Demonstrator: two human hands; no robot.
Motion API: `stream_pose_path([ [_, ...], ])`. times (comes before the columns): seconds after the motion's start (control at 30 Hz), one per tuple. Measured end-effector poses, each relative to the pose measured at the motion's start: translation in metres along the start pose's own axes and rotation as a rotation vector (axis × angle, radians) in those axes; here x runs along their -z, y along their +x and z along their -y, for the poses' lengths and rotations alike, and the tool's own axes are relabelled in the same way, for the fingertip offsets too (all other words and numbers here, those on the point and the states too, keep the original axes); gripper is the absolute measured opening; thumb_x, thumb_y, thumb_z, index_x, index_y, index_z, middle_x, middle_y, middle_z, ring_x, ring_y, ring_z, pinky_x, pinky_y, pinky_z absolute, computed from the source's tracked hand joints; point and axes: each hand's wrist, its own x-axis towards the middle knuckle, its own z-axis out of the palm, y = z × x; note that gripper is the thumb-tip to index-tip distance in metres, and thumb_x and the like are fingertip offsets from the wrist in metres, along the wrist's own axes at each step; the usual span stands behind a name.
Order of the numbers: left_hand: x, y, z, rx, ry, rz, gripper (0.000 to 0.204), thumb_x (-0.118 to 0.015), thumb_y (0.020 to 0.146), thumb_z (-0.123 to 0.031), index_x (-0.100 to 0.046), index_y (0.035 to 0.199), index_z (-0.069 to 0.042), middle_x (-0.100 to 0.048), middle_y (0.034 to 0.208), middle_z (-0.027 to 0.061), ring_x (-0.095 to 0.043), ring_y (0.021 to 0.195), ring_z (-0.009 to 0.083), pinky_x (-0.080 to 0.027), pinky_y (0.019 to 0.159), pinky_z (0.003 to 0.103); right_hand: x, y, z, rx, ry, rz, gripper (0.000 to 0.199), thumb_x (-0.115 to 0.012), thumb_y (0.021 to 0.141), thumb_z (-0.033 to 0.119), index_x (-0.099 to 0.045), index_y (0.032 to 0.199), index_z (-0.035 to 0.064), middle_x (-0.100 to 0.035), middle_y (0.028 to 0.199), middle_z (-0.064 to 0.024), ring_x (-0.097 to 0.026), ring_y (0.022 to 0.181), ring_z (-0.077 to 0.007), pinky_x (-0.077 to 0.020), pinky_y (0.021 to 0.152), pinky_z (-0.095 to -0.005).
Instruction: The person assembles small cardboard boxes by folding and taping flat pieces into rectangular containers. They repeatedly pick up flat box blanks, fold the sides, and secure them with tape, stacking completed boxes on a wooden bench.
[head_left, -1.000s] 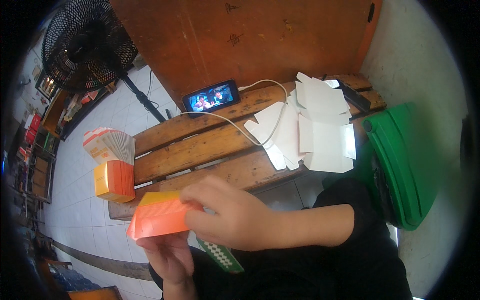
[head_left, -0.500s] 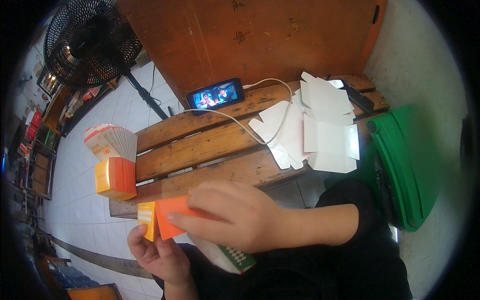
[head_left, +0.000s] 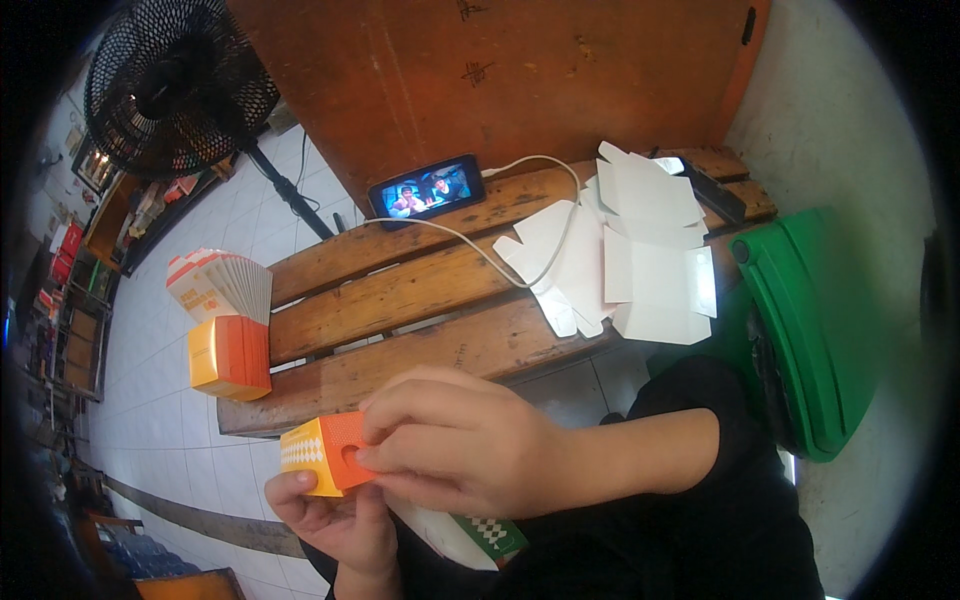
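Note:
A small orange and yellow paper box (head_left: 312, 458) is between my hands above my lap. It is patterned with white diamonds on its yellow face. My left hand (head_left: 340, 525) grips it from below, the thumb against the lower edge of the yellow face. With fingers bent, my right hand (head_left: 470, 440) holds the orange side, where a dark rounded notch shows by the fingertips. On my lap below lies a white piece with a green, white-diamond panel (head_left: 492, 533), partly hidden by my right hand.
On the wooden bench (head_left: 400, 355) stand a block of orange-yellow cartons (head_left: 230, 355), a fanned stack of flat cards (head_left: 220, 285), white unfolded cartons (head_left: 655, 270) and a phone (head_left: 425, 192) with a cable. A green bin (head_left: 810, 330) is at right, a fan (head_left: 180, 95) at far left.
The orange and yellow box has turned and opened out, showing more of its yellow face and a notch in the orange side. My right fingers have shifted along the orange part.

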Motion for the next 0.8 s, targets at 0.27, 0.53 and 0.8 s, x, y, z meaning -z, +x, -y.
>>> stream_pose_path([
  [0.27, 0.0, 0.007, -0.003, 0.244, -0.349, -0.02, 0.05, -0.081, 0.092, -0.013, -0.044, 0.126, -0.013, -0.063, 0.124, 0.0165, -0.065, 0.115, 0.0259, -0.056, 0.1, 0.038, 0.002, 0.004, 0.008, -0.068, -0.046, 0.036, 0.02, -0.078, 0.088, 0.011, -0.068, 0.104, 0.0051, -0.064, 0.119, -0.0171, -0.065, 0.11, -0.0329, -0.0552, 0.092, -0.0402],
  [0.53, 0.001, 0.006, 0.004, 0.244, -0.28, -0.035, 0.054, -0.083, 0.091, -0.022, -0.045, 0.127, -0.013, -0.062, 0.127, 0.0158, -0.065, 0.116, 0.0267, -0.057, 0.1, 0.039, -0.005, -0.003, 0.004, 0.012, -0.103, 0.056, 0.023, -0.071, 0.09, 0.015, -0.064, 0.108, 0.001, -0.062, 0.12, -0.0192, -0.063, 0.114, -0.0366, -0.0532, 0.095, -0.0432],
  [0.8, 0.003, 0.01, -0.001, 0.35, -0.322, -0.155, 0.053, -0.079, 0.094, -0.015, -0.043, 0.133, -0.013, -0.058, 0.134, 0.0151, -0.061, 0.125, 0.0265, -0.055, 0.106, 0.039, -0.007, -0.003, -0.004, 0.134, -0.358, 0.181, 0.037, -0.077, 0.092, 0.02, -0.068, 0.125, 0.0088, -0.06, 0.14, -0.0215, -0.061, 0.126, -0.0427, -0.0555, 0.1, -0.0501],
])
